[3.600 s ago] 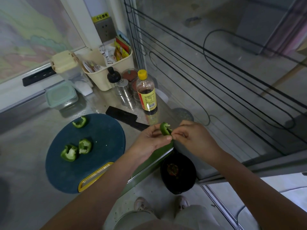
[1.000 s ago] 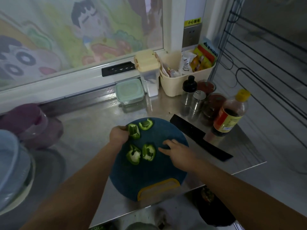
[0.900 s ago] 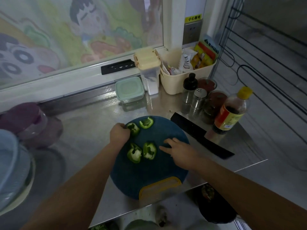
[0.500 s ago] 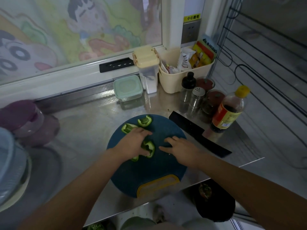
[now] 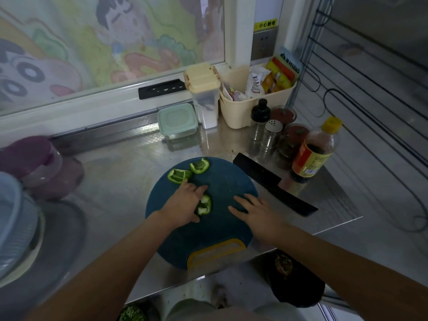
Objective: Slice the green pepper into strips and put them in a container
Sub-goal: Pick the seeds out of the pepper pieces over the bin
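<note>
Pepper was only chunks on board, no strips yet. Left hand lay flat on one chunk, right hand flat on board, empty (knife sat beside board, unheld). Container lidded.

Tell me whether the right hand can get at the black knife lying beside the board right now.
Probably yes. The right hand rests open on the round blue cutting board, and the black knife lies on the steel counter just beyond its fingertips, nothing between them.

L hand hides part of pepper piece
</note>
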`<state>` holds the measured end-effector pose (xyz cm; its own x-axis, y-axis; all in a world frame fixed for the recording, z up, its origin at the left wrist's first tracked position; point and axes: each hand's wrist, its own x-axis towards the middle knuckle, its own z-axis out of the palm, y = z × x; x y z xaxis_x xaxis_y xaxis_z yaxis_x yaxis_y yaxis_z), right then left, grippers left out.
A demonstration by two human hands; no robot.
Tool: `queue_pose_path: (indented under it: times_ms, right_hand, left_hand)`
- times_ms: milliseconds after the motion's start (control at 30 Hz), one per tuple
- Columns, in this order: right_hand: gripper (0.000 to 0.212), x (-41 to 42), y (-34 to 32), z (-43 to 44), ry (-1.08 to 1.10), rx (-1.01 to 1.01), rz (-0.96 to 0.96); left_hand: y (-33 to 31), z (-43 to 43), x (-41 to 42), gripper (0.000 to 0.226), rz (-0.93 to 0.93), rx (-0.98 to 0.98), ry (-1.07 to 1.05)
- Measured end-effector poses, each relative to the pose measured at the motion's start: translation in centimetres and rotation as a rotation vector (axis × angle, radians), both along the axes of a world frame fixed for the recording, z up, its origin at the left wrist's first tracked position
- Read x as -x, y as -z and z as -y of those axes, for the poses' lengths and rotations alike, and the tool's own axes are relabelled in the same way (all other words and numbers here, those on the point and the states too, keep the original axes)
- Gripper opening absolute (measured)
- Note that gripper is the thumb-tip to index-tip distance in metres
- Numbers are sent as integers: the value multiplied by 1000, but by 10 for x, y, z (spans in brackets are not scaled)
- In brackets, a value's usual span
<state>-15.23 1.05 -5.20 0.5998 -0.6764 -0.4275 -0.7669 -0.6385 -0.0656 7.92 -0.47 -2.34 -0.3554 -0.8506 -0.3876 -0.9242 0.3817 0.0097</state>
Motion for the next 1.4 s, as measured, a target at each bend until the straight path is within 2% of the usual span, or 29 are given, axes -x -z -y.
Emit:
queue_pose_path:
  times_ms: [167,233,333,400,500,600,633,667,733,800,900,1100,1400]
  right_hand:
    - [93,-11,8,-16,70,52,-62]
    - [89,-12,5,-16,80,65,-52]
    - [73,-7,-4,-12,127,21,38]
    - [69,2,-7,-12,262,-62,269]
    - [59,16,-14,-14,656,-197,763]
    - [42,32,-31,-14,1179,-655,1280]
    - [36,39,-35,-15,1268,-766,1389]
    - [33,45,-38,-17,1286,-796,1415]
    - [31,55,-36,-20,1238,-706,1319]
    - [35,58,-28,-22,1121,-510,1114]
    - [38,49,-19,-19,966,-395,912]
    - [35,8,-15,-1,821,-261,874]
    - [27,-16,-1,17,804,-284,751]
  left_hand:
    - [4,-4,-2,89,-111,27,-79]
    - [3,-6,2,87,-143,43,-117]
    - [0,-9,8,76,-169,72,-170]
    - [-1,-10,10,73,-196,63,-210]
    - [-3,-12,12,72,-247,80,-252]
    - [-8,-16,22,70,-324,121,-289]
    - [-9,-17,27,70,-359,128,-305]
    - [-10,-17,32,69,-401,135,-330]
    - [-12,-18,41,68,-496,133,-419]
    - [-14,-19,46,67,-566,104,-525]
    - [-13,-25,51,66,-552,54,-641]
    - [1,-44,60,68,-574,-4,-792]
    - [1,-46,55,66,-651,-15,-860]
